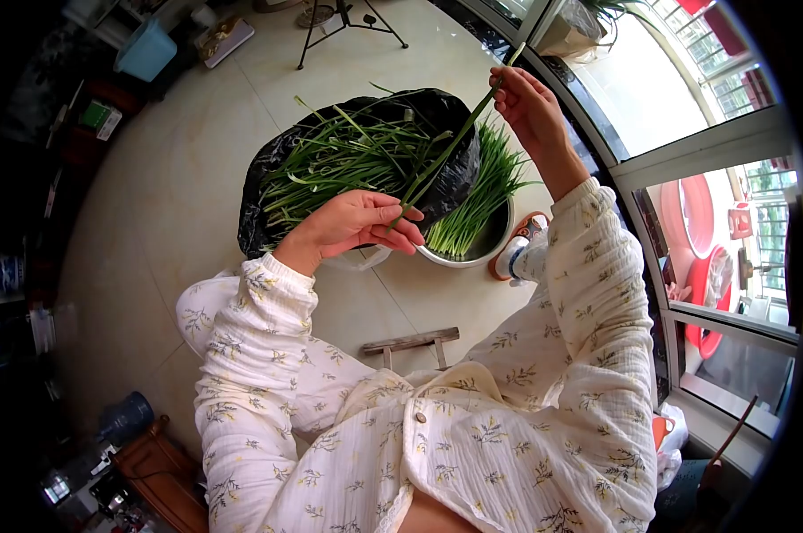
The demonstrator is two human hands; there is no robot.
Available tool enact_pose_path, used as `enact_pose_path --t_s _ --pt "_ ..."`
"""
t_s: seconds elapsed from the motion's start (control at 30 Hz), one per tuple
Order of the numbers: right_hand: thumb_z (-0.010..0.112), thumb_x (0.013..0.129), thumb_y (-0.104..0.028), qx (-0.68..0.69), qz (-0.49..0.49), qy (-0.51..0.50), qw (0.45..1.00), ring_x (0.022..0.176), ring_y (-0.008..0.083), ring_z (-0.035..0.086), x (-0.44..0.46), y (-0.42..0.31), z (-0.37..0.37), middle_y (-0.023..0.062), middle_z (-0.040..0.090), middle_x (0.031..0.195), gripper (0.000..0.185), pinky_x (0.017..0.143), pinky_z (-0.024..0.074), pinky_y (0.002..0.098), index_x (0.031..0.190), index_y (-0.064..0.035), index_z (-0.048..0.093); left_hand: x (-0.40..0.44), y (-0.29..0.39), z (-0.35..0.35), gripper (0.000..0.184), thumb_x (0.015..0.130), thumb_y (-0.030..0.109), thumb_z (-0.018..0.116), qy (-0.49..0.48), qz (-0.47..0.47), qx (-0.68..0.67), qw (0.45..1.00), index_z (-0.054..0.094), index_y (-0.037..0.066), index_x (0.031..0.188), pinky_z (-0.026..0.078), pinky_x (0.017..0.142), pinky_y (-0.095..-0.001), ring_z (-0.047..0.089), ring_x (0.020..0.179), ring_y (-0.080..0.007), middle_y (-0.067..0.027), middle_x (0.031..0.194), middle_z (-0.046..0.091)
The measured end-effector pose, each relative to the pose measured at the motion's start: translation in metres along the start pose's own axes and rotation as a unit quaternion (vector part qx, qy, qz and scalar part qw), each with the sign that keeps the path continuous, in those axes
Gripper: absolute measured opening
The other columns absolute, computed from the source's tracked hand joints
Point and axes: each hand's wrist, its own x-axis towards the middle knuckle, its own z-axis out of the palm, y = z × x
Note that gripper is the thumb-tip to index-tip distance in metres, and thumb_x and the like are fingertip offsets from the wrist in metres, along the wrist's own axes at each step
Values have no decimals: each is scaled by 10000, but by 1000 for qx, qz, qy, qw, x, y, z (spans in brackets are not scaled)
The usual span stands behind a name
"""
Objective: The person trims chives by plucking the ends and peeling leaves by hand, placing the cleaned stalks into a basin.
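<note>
A few long garlic chive leaves (453, 147) stretch slantwise between my hands. My right hand (532, 111), raised at the upper right, pinches their pale end between thumb and fingertips. Lower down, my left hand (359, 224) has thumb and forefinger closed on the green end, its other fingers loosely extended. Below my hands on the floor is a black plastic bag (459, 182) heaped with loose chives (339, 155). Beside it, a metal basin (506, 233) holds chives (483, 197) lying in a neater row, partly hidden by the bag.
A small wooden stool (410, 340) stands between my legs. My shoe (517, 244) is close to the basin's right side. Glass sliding doors (703, 142) run along the right. Black stand legs (348, 31) and a blue bin (146, 51) are farther off.
</note>
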Motion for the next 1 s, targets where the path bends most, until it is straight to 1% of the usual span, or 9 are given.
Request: enact_pose_path --t_s 0.3,0.4,0.5,0.6,0.7,0.9,1.0 --pt "563 931 -140 -9 -22 34 999 687 77 586 4 -1 2 46 630 854 185 617 494 195 996 28 608 -2 0 -5 319 958 194 501 28 14 8 999 562 -79 1110 515 833 -329 671 852 -245 -195 981 657" --pt "580 920 -136 -9 -45 54 998 686 84 588 5 1 1 50 630 844 169 617 495 197 969 23 611 0 -3 -10 306 966 195 485 60 50 0 997 568 -69 1099 521 828 -322 671 858 -245 -197 988 656" --pt "598 908 -133 0 -67 78 995 686 90 591 4 3 3 57 633 837 157 621 497 199 947 19 611 2 -4 -10 310 975 213 472 95 117 -24 988 569 -53 1102 528 825 -315 668 880 -234 -183 998 658" --pt "609 900 -133 0 -82 101 991 687 95 594 5 5 6 62 635 830 153 627 499 199 938 15 611 4 -3 -9 314 975 233 476 131 128 -61 981 572 -34 1111 528 832 -314 663 904 -220 -165 1006 660" --pt "615 897 -134 4 -96 117 988 687 97 597 6 7 8 64 637 825 151 631 501 201 934 12 614 5 -4 -10 313 969 243 490 142 143 -74 977 575 -22 1114 528 835 -312 659 922 -212 -151 1011 662" --pt "619 894 -137 13 -128 142 982 674 99 597 10 5 13 60 636 820 142 633 509 207 919 3 618 9 -13 -24 295 962 238 506 177 188 -81 963 589 -7 1105 533 794 -291 665 844 -193 -128 961 669" --pt "622 894 -139 29 -140 157 977 669 100 600 17 -1 5 60 644 842 139 635 516 209 919 -2 620 5 -14 -37 288 969 237 493 172 186 -84 964 598 -2 1090 533 784 -292 662 791 -176 -106 913 670"
